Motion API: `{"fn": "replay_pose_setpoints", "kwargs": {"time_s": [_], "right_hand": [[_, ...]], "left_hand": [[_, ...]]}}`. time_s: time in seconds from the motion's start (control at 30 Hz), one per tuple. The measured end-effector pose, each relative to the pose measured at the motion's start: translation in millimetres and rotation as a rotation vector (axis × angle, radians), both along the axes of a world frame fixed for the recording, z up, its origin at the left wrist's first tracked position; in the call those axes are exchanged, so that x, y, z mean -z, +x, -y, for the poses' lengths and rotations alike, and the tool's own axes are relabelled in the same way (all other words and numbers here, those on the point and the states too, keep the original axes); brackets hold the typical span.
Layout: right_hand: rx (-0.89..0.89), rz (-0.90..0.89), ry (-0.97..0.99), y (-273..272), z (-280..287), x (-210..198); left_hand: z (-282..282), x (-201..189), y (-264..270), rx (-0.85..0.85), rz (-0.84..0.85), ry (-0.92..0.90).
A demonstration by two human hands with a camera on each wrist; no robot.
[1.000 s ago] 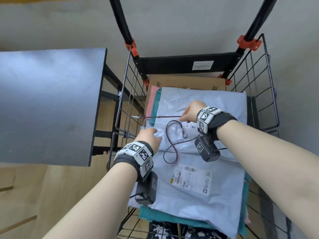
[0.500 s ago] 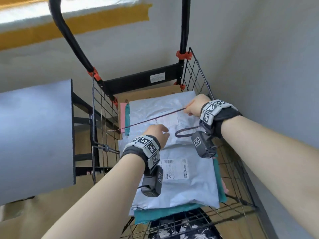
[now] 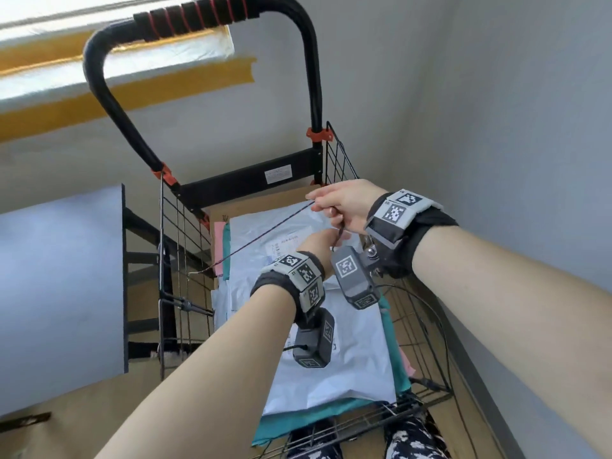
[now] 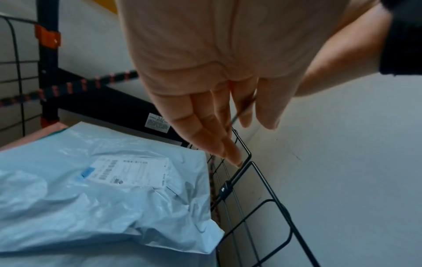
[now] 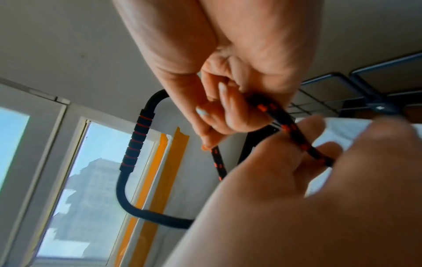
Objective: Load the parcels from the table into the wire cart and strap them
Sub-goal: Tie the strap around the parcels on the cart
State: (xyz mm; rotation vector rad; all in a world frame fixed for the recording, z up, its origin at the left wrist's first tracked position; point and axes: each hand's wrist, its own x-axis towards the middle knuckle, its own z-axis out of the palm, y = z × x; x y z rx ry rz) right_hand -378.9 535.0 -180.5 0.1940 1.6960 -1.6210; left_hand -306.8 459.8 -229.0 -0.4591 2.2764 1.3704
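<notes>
The wire cart (image 3: 185,243) holds a stack of parcels: a grey mailer (image 3: 347,376) (image 4: 91,207) on top, teal and pink ones below, and a cardboard box (image 3: 258,203) at the back. A black bungee cord with orange flecks (image 3: 265,231) (image 5: 294,137) runs taut from the cart's left wall, over the parcels, up to my right hand (image 3: 334,203) (image 5: 228,112), which grips it above the cart's right rim (image 4: 262,180). My left hand (image 3: 319,241) (image 4: 248,122) is just below it. Its fingers point down, and the cord's loose end passes between them.
A dark table (image 3: 59,276) stands to the left of the cart. The cart's black padded handle (image 3: 198,18) rises behind it, before a window. A grey wall runs close along the cart's right side. Black cables hang by the right wire wall.
My right hand has pulled the cord up and rightward across the parcels to the cart's right side. The left hand left the mailer and rose to the cord's loose end.
</notes>
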Motion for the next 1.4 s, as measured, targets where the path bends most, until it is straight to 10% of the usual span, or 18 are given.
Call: {"fn": "replay_pose_setpoints", "kwargs": {"time_s": [0.1,0.33,0.5,0.93,1.4], "right_hand": [[-0.097,-0.031,0.023,-6.8,-9.6,2.4],[-0.332,-0.17,0.321,-23.4,-57.9,18.4],[-0.366,-0.098,0.29,-27.4,-69.4,25.5],[-0.378,-0.004,0.354,-39.2,-80.8,32.3],[-0.409,0.102,0.712,-72.0,-117.9,62.0]], "left_hand": [[-16.4,-2.0,-5.2,-0.145,0.003,0.089],[-37.5,-2.4,-13.3,-0.106,-0.107,-0.388],[-50.6,-0.5,-18.0,-0.466,-0.05,-0.177],[-44.6,-0.6,-37.8,0.197,0.053,-0.557],[-45.9,43.3,-57.0,0.077,0.016,-0.372]]}}
